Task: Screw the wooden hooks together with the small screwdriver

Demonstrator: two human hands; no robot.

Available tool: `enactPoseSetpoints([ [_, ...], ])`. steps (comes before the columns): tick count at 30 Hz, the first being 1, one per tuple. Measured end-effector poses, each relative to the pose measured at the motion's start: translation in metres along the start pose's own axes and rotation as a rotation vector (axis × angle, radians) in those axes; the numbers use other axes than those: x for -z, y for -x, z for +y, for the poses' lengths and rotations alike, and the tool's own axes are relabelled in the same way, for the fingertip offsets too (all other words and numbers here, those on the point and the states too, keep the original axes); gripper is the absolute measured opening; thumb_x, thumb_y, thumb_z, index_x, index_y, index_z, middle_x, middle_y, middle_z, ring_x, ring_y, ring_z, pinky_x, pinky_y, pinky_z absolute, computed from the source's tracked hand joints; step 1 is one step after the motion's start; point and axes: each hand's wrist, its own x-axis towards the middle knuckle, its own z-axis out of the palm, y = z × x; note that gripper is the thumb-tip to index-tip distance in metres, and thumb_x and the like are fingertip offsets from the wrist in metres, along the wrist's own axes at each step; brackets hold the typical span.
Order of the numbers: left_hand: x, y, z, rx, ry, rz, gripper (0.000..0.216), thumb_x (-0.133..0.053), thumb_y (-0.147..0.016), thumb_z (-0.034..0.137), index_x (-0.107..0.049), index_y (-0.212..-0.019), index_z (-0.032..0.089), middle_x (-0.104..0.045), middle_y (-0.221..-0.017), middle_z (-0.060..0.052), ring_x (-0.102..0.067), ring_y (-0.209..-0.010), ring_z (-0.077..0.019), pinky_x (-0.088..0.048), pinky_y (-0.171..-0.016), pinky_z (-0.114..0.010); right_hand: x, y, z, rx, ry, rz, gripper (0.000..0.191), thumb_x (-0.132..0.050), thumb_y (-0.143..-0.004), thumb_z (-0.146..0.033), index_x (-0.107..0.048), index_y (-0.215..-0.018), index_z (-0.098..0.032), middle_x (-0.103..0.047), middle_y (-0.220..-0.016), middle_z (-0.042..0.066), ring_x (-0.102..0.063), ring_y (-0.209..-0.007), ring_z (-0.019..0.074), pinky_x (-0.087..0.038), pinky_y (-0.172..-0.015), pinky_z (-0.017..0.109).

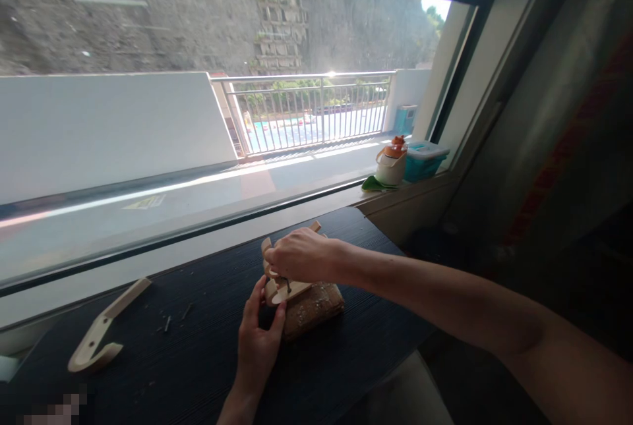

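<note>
A pale, curved wooden piece (pixel 298 289) rests on a rough brown block (pixel 316 311). My left hand (pixel 258 339) grips its rounded near end between thumb and fingers. Above it, my right hand (pixel 301 255) is closed, with its fingers turned down towards the wood. A short metal pin or screw (pixel 289 285) shows upright just under that hand. What the right fingers hold is hidden by the hand itself. Another curved wooden part (pixel 268 250) sticks up beside the right fingertips.
On the dark table (pixel 208 346), a separate hook-shaped wooden piece (pixel 99 327) with holes lies at the left. Several small metal screws or pins (pixel 167 324) are scattered near it. A cream bottle (pixel 390 168) and a teal box (pixel 424 160) stand on the windowsill.
</note>
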Motion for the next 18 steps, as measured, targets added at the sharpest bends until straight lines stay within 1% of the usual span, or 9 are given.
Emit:
enactPoseSetpoints([
  [3,0.001,-0.001,0.003,0.032,-0.006,-0.015,0.054,-0.061,-0.076,0.037,-0.047,-0.127,0.022,-0.067,-0.1,-0.005,-0.065,-0.09,-0.0197,-0.053,-0.082,-0.033,0.002,0.002,-0.002,0.052,-0.003,0.002,0.017,-0.048,-0.085,-0.027,-0.059,-0.092,-0.016,-0.068,-0.087,0.009,-0.065,-0.078,0.0252,-0.045,-0.058,0.031],
  [5,0.001,0.0,0.004,0.034,-0.003,-0.021,0.054,-0.06,-0.077,0.037,-0.046,-0.128,0.022,-0.066,-0.098,-0.005,-0.065,-0.087,-0.0189,-0.053,-0.08,-0.032,0.001,0.003,-0.002,0.078,0.006,0.013,0.014,-0.049,-0.084,-0.025,-0.059,-0.09,-0.017,-0.068,-0.089,0.009,-0.065,-0.078,0.0238,-0.044,-0.058,0.03],
  [7,0.0,0.001,0.003,0.016,-0.004,-0.01,0.057,-0.06,-0.077,0.036,-0.043,-0.13,0.021,-0.065,-0.101,-0.006,-0.064,-0.088,-0.0189,-0.052,-0.081,-0.034,-0.001,0.004,-0.002,0.065,0.019,0.029,0.014,-0.049,-0.085,-0.025,-0.059,-0.088,-0.017,-0.068,-0.087,0.009,-0.065,-0.077,0.0229,-0.044,-0.06,0.029],
  [9,-0.001,0.001,0.002,-0.024,-0.007,0.015,0.06,-0.061,-0.077,0.036,-0.04,-0.131,0.021,-0.061,-0.107,-0.007,-0.061,-0.092,-0.0195,-0.05,-0.086,-0.036,-0.004,0.003,-0.001,0.025,0.025,0.052,0.02,-0.045,-0.088,-0.03,-0.059,-0.089,-0.016,-0.067,-0.083,0.01,-0.065,-0.078,0.023,-0.045,-0.061,0.03],
  [11,-0.001,0.001,-0.001,-0.081,-0.009,0.029,0.056,-0.061,-0.078,0.034,-0.043,-0.129,0.022,-0.058,-0.11,-0.007,-0.058,-0.098,-0.0201,-0.046,-0.091,-0.038,-0.006,0.003,-0.001,-0.01,0.029,0.07,0.026,-0.04,-0.09,-0.033,-0.059,-0.09,-0.015,-0.067,-0.081,0.011,-0.065,-0.079,0.0234,-0.046,-0.063,0.031],
  [13,0.0,0.001,-0.002,-0.134,-0.009,0.021,0.048,-0.06,-0.079,0.032,-0.047,-0.125,0.023,-0.058,-0.109,-0.006,-0.056,-0.101,-0.0198,-0.044,-0.094,-0.037,-0.006,0.003,-0.002,-0.029,0.032,0.074,0.028,-0.037,-0.091,-0.032,-0.058,-0.09,-0.014,-0.067,-0.08,0.011,-0.065,-0.078,0.0232,-0.046,-0.064,0.032],
  [16,0.001,0.001,-0.002,-0.175,-0.013,0.01,0.045,-0.058,-0.081,0.029,-0.048,-0.124,0.024,-0.058,-0.11,-0.005,-0.055,-0.102,-0.0188,-0.043,-0.094,-0.036,0.0,0.006,-0.002,-0.037,0.036,0.06,0.027,-0.039,-0.09,-0.033,-0.059,-0.089,-0.015,-0.067,-0.079,0.01,-0.065,-0.076,0.0233,-0.046,-0.062,0.032],
  [18,0.0,0.0,-0.002,-0.18,-0.018,0.007,0.045,-0.058,-0.081,0.029,-0.047,-0.125,0.024,-0.058,-0.11,-0.005,-0.055,-0.102,-0.0187,-0.043,-0.094,-0.035,0.005,0.009,-0.002,0.001,0.032,0.028,0.026,-0.041,-0.089,-0.033,-0.061,-0.091,-0.016,-0.068,-0.083,0.01,-0.065,-0.076,0.0234,-0.044,-0.06,0.031],
])
